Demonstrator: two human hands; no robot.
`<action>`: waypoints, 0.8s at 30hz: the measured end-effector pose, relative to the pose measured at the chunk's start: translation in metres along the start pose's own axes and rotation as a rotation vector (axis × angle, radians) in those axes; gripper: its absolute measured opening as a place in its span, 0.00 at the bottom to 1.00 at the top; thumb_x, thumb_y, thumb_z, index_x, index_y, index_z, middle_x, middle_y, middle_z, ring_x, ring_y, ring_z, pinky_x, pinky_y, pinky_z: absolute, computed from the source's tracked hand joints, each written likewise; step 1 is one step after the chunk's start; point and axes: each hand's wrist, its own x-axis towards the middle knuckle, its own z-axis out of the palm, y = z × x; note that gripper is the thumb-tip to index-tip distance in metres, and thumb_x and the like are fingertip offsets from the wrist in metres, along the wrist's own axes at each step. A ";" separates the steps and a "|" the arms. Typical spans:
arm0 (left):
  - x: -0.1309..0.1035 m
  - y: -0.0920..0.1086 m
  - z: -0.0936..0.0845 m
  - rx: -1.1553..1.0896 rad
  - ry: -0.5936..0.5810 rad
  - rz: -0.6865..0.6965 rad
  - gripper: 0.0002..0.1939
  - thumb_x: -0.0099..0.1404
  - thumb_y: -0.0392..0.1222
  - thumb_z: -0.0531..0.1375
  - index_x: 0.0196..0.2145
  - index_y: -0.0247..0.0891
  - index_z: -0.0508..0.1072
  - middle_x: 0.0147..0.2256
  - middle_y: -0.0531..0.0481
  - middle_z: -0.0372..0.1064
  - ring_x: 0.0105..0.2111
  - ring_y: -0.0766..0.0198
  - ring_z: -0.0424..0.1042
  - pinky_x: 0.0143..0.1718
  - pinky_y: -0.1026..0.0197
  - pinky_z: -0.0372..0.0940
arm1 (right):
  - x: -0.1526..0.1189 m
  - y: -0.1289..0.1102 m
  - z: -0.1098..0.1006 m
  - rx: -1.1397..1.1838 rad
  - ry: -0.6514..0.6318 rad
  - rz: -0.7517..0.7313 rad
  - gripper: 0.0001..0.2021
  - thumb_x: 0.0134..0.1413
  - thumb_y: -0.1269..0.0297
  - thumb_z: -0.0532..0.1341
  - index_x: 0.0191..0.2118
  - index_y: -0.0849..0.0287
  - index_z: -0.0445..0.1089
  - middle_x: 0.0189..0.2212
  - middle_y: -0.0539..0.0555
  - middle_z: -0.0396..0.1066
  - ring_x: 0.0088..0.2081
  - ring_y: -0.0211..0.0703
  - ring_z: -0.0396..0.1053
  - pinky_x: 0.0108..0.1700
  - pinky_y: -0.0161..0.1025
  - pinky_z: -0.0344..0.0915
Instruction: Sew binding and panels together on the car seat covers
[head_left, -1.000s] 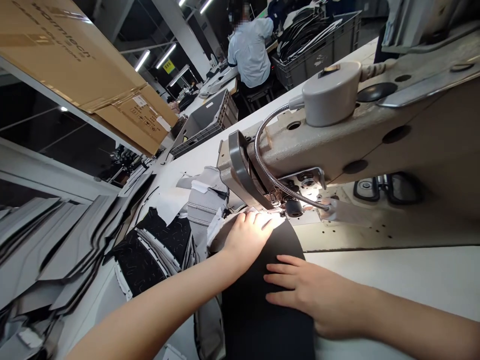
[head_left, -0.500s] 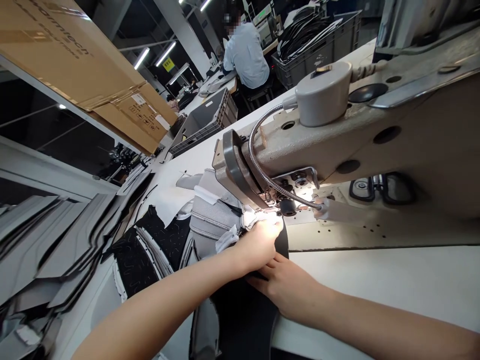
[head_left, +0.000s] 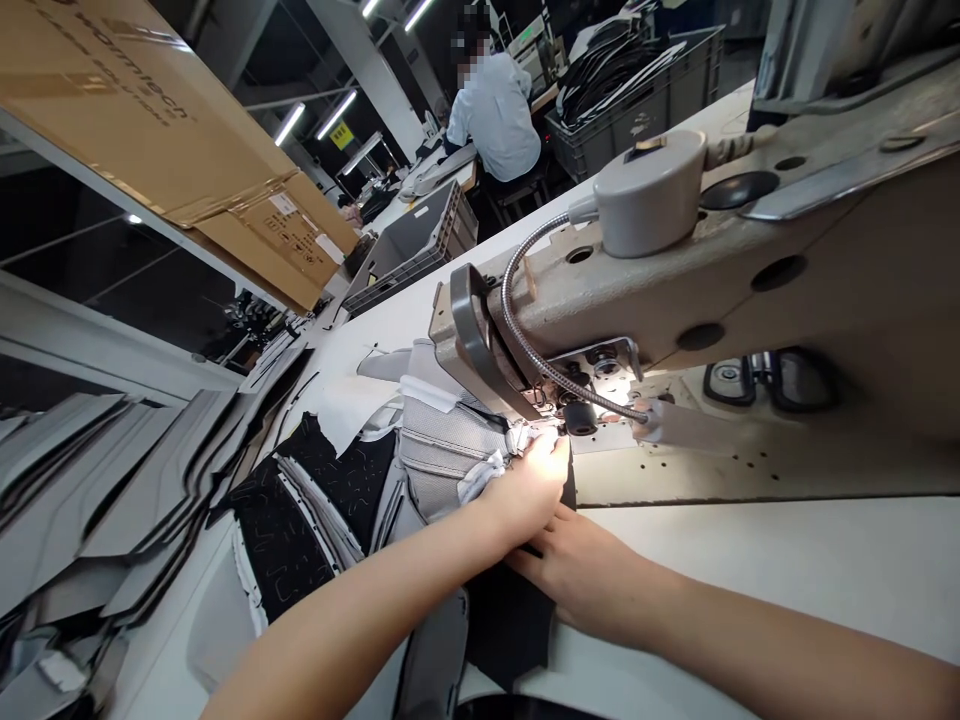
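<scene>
A grey sewing machine point(head_left: 645, 280) reaches in from the right, its lamp lighting the needle area. Close beside the needle, my left hand point(head_left: 534, 480) is closed on the edge of the grey and black fabric piece point(head_left: 450, 450). My right hand point(head_left: 577, 565) lies just below and behind it, fingers closed on the black part of the fabric point(head_left: 510, 620); its fingertips are partly hidden under my left hand. White strips show along the grey panel's seams.
Stacked grey panels point(head_left: 142, 470) fill the left side. A cardboard box point(head_left: 150, 110) sits above them. Grey crates point(head_left: 420, 240) stand beyond the white table point(head_left: 750, 560). A person in a light shirt point(head_left: 495, 115) sits farther back. Black stitched fabric point(head_left: 285, 540) lies left of my arms.
The fabric has shifted toward the machine and the black part below my hands now reaches less far down. Both hands have moved slightly to the right.
</scene>
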 end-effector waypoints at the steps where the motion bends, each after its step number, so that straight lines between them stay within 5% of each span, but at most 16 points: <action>1: -0.009 0.000 -0.006 0.023 0.008 0.001 0.19 0.63 0.27 0.47 0.51 0.26 0.65 0.40 0.36 0.66 0.38 0.55 0.68 0.34 0.59 0.64 | 0.000 -0.001 0.001 0.006 -0.007 0.002 0.21 0.48 0.70 0.57 0.50 0.63 0.68 0.44 0.63 0.70 0.50 0.55 0.64 0.56 0.50 0.56; 5: -0.072 -0.005 -0.026 0.220 0.223 0.102 0.24 0.65 0.31 0.51 0.58 0.39 0.57 0.51 0.39 0.59 0.51 0.53 0.61 0.47 0.55 0.62 | 0.001 0.001 0.003 0.018 0.010 0.009 0.18 0.48 0.70 0.58 0.47 0.64 0.70 0.46 0.63 0.70 0.52 0.55 0.61 0.58 0.49 0.54; 7: -0.107 -0.011 -0.028 0.305 0.305 -0.076 0.32 0.61 0.31 0.54 0.61 0.41 0.51 0.48 0.40 0.60 0.47 0.52 0.63 0.48 0.51 0.61 | 0.002 0.002 0.000 0.012 0.029 -0.027 0.21 0.47 0.69 0.59 0.50 0.65 0.69 0.49 0.65 0.66 0.56 0.57 0.57 0.61 0.52 0.49; 9: -0.130 -0.020 -0.024 0.318 0.257 -0.333 0.39 0.56 0.31 0.57 0.63 0.37 0.47 0.41 0.42 0.61 0.41 0.52 0.64 0.44 0.49 0.63 | 0.002 0.002 -0.003 0.004 0.031 -0.059 0.24 0.46 0.70 0.60 0.53 0.63 0.66 0.52 0.66 0.64 0.59 0.58 0.52 0.62 0.54 0.46; 12: -0.137 -0.041 -0.016 0.281 0.155 -0.479 0.44 0.52 0.31 0.57 0.64 0.34 0.43 0.40 0.43 0.59 0.42 0.51 0.64 0.45 0.49 0.62 | 0.000 0.000 -0.003 -0.012 -0.010 -0.052 0.26 0.47 0.74 0.57 0.56 0.60 0.65 0.55 0.67 0.61 0.60 0.58 0.51 0.61 0.56 0.47; 15: -0.129 -0.061 -0.017 0.243 0.175 -0.437 0.37 0.54 0.28 0.52 0.62 0.35 0.50 0.37 0.45 0.60 0.38 0.56 0.65 0.41 0.55 0.63 | -0.003 -0.001 -0.001 -0.031 -0.066 -0.014 0.29 0.46 0.77 0.55 0.58 0.57 0.63 0.58 0.65 0.58 0.60 0.58 0.51 0.60 0.58 0.49; 17: -0.127 -0.062 -0.024 0.214 0.202 -0.359 0.27 0.56 0.27 0.49 0.54 0.36 0.63 0.31 0.48 0.62 0.32 0.60 0.65 0.34 0.60 0.62 | -0.003 -0.002 0.000 -0.040 -0.085 0.006 0.30 0.46 0.78 0.54 0.58 0.57 0.63 0.58 0.64 0.58 0.61 0.57 0.51 0.60 0.57 0.49; 20: -0.130 -0.037 -0.033 0.169 0.212 -0.171 0.11 0.57 0.29 0.49 0.33 0.38 0.69 0.24 0.51 0.61 0.26 0.63 0.64 0.28 0.62 0.58 | -0.001 -0.006 -0.005 0.000 -0.071 -0.002 0.29 0.43 0.77 0.54 0.55 0.57 0.66 0.56 0.63 0.61 0.60 0.56 0.53 0.60 0.55 0.49; 24: -0.135 0.006 -0.027 0.074 0.119 0.039 0.04 0.55 0.36 0.54 0.31 0.39 0.64 0.24 0.51 0.63 0.24 0.63 0.62 0.24 0.60 0.53 | -0.007 -0.014 -0.020 0.173 -0.043 -0.004 0.27 0.39 0.75 0.55 0.50 0.55 0.68 0.47 0.57 0.69 0.52 0.51 0.62 0.55 0.47 0.58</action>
